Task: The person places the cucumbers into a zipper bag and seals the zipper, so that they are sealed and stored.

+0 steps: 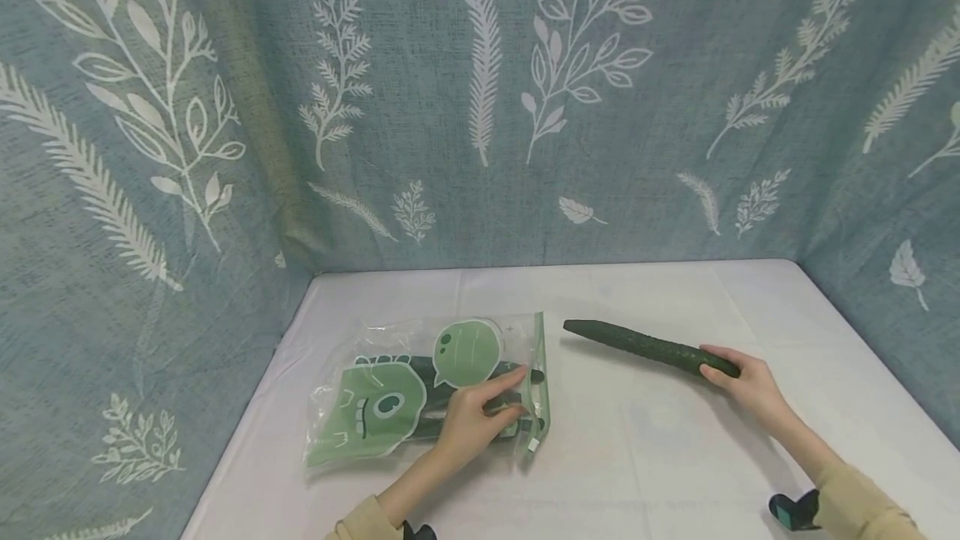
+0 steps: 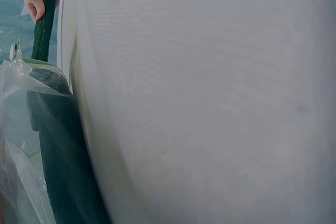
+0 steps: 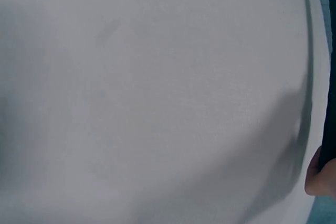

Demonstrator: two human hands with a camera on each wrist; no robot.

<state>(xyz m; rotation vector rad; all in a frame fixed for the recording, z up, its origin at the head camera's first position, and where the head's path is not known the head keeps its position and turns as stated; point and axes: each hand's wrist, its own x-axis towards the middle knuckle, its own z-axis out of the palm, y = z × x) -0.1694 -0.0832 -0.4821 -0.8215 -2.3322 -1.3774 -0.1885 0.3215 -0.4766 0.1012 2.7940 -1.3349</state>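
In the head view, my right hand (image 1: 742,382) grips the near end of a long dark green cucumber (image 1: 645,344), whose other end points left toward a bag. That clear plastic bag (image 1: 330,423), printed with green cartoon shapes, lies on its side with its green-edged mouth (image 1: 546,407) facing right. Inside it, several dark cucumbers (image 1: 427,394) show through the film. My left hand (image 1: 476,415) rests on the bag by the mouth, index finger and thumb spread apart; its other fingers are hidden. The left wrist view shows a bagged cucumber (image 2: 65,156) up close.
A white cloth (image 1: 637,457) covers the table. Blue-green curtains (image 1: 450,107) with white leaf prints hang behind it and at both sides. Near the right sleeve, a dark wrist-worn device (image 1: 795,512) shows.
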